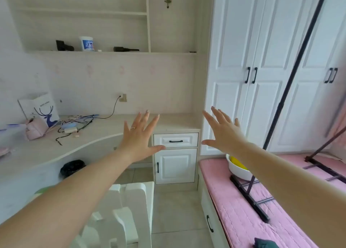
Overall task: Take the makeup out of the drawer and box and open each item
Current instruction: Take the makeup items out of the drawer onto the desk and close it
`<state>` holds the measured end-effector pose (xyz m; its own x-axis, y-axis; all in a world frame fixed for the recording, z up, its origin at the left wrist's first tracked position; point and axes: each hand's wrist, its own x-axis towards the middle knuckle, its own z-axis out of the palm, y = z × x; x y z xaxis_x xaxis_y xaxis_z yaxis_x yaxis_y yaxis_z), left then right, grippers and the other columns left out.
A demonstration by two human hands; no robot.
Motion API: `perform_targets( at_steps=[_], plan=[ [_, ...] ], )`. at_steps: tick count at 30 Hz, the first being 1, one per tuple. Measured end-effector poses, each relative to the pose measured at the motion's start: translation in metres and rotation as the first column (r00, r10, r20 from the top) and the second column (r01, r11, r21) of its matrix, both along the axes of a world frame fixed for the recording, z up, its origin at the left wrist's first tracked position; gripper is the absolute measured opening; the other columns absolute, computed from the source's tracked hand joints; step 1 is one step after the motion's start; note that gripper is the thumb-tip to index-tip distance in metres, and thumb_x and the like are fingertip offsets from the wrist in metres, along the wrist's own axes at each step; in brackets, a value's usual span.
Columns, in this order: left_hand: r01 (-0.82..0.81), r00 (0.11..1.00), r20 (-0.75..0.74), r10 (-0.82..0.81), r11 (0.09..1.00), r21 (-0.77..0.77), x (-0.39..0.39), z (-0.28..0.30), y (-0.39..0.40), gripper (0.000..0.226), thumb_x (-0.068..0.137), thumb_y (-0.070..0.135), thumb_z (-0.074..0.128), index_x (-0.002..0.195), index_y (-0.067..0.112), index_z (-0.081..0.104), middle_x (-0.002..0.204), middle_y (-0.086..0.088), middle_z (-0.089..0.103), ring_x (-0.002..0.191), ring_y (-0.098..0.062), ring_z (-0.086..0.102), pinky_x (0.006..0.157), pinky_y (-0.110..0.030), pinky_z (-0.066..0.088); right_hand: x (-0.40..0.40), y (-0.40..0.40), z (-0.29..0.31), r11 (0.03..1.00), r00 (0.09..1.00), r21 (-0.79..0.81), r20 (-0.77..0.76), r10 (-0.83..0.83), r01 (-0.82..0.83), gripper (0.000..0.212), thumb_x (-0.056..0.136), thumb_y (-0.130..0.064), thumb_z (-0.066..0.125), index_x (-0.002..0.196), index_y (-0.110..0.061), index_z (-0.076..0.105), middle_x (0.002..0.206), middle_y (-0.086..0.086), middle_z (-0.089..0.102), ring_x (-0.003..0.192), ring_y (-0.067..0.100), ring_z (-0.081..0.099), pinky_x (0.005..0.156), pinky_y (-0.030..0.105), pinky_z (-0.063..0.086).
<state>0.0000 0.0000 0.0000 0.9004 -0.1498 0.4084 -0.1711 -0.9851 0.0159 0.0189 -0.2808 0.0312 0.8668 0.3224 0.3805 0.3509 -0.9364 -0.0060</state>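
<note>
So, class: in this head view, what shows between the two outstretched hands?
In the head view, the gap between the left hand and the right hand shows the closed drawer with its black handle and a bare stretch of desktop.

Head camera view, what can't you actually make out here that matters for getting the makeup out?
- Drawer under the desk: closed, so its front hides any contents.
- Makeup: none visible anywhere in the head view.
- The box: cannot be identified; the pink item at the desk's left is blurred.
- Tub on the shelf: label too small to read.
- Left hand and right hand: open and spread, holding nothing.
</note>
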Motion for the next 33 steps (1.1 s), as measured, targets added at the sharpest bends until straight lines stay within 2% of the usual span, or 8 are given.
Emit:
perform_targets(
  at_steps=[5,8,13,18,27,33],
  plan=[
    [-0.028,0.992,-0.126,0.028,1.000,0.000,0.040,-0.047,-0.005,0.102,0.078,0.072,0.046,0.148,0.031,-0.015,0.159,0.000,-0.014,0.146,-0.023,-0.015,0.114,-0.059,0.002,0.036,-0.005,-0.045,0.999,0.994,-0.040,-0.107,-0.027,0.023,0.100,0.080,-0.055,0.062,0.149,-0.033,-0.007,0.160,0.000,-0.005,0.147,0.021,-0.003,0.113,0.061,0.012],
    [-0.031,0.981,-0.188,0.040,0.998,0.052,0.074,-0.073,-0.013,0.102,0.079,0.070,0.048,0.148,0.030,-0.014,0.160,0.001,-0.010,0.147,-0.024,-0.012,0.114,-0.058,0.004,0.071,-0.010,-0.068,0.999,0.990,-0.053,-0.139,-0.016,0.009,0.099,0.081,-0.055,0.061,0.149,-0.032,-0.007,0.160,0.000,-0.001,0.147,0.021,-0.001,0.114,0.060,0.010],
    [-0.034,0.948,-0.310,0.063,0.995,0.099,0.157,-0.109,-0.023,0.103,0.079,0.068,0.050,0.148,0.028,-0.014,0.160,0.001,-0.008,0.147,-0.024,-0.007,0.114,-0.057,0.002,0.159,-0.014,-0.103,0.999,0.983,-0.033,-0.182,0.031,-0.038,0.095,0.081,-0.053,0.061,0.150,-0.029,0.000,0.159,0.001,0.007,0.147,0.022,0.005,0.116,0.055,0.011],
    [-0.016,0.918,-0.396,0.015,1.000,0.000,0.239,-0.133,-0.035,0.101,0.081,0.057,0.058,0.149,0.026,-0.010,0.160,0.000,-0.004,0.148,-0.021,-0.003,0.117,-0.053,0.007,0.253,-0.014,-0.125,0.995,0.970,0.009,-0.222,0.098,-0.098,0.089,0.082,-0.050,0.061,0.150,-0.029,0.007,0.157,0.002,0.016,0.144,0.023,0.017,0.118,0.044,0.015],
    [-0.049,0.908,-0.419,0.009,0.995,-0.086,0.370,-0.167,-0.029,0.101,0.081,0.056,0.058,0.150,0.024,-0.010,0.160,-0.002,0.003,0.148,-0.021,0.003,0.118,-0.044,0.012,0.405,0.005,-0.164,0.983,0.909,-0.030,-0.387,0.154,-0.179,0.091,0.083,-0.049,0.062,0.151,-0.031,0.003,0.158,0.001,0.013,0.145,0.022,0.015,0.119,0.041,0.013],
    [-0.092,0.878,-0.478,0.020,0.988,-0.127,0.455,-0.201,0.007,0.100,0.083,0.055,0.058,0.150,0.023,-0.009,0.160,-0.001,0.002,0.148,-0.021,0.002,0.117,-0.047,0.012,0.496,0.042,-0.200,0.977,0.881,-0.065,-0.448,0.154,-0.204,0.090,0.083,-0.048,0.062,0.150,-0.030,0.005,0.159,0.000,0.010,0.146,0.021,0.012,0.119,0.040,0.012]
  ],
)
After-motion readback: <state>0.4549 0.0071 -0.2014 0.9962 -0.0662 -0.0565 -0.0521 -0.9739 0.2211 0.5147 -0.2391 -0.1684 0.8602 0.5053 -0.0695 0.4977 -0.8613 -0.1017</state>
